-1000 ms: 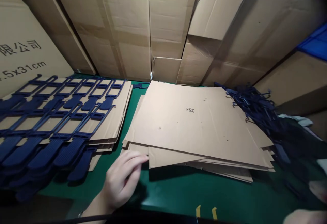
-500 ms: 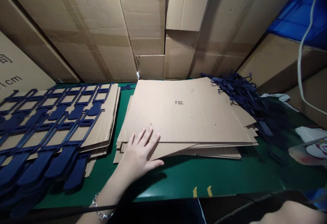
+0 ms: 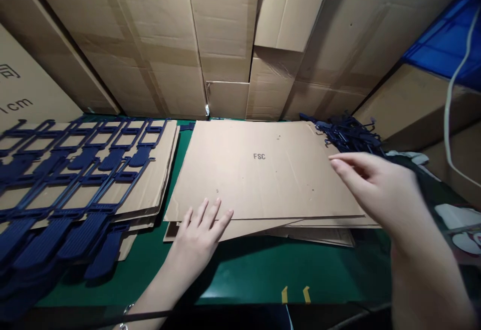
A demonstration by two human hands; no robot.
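A stack of flat brown cardboard sheets [image 3: 263,179] marked "FSC" lies in the middle of the green table [image 3: 255,270]. My left hand [image 3: 201,229] rests flat on the stack's near left corner, fingers spread. My right hand [image 3: 376,182] hovers over the stack's right edge, fingers apart and holding nothing, close to a heap of dark blue plastic hangers [image 3: 349,134]. To the left, rows of blue plastic hangers [image 3: 75,179] lie on another pile of cardboard sheets [image 3: 161,169].
Large cardboard boxes [image 3: 225,44] wall off the back of the table. A blue crate [image 3: 447,44] and a white cable [image 3: 451,94] are at the upper right. Two yellow tape marks [image 3: 295,295] sit at the table's front edge.
My right hand has come into view from the lower right and reached over the stack's right edge. My left hand stayed on the near left corner; the top sheet squared up slightly.
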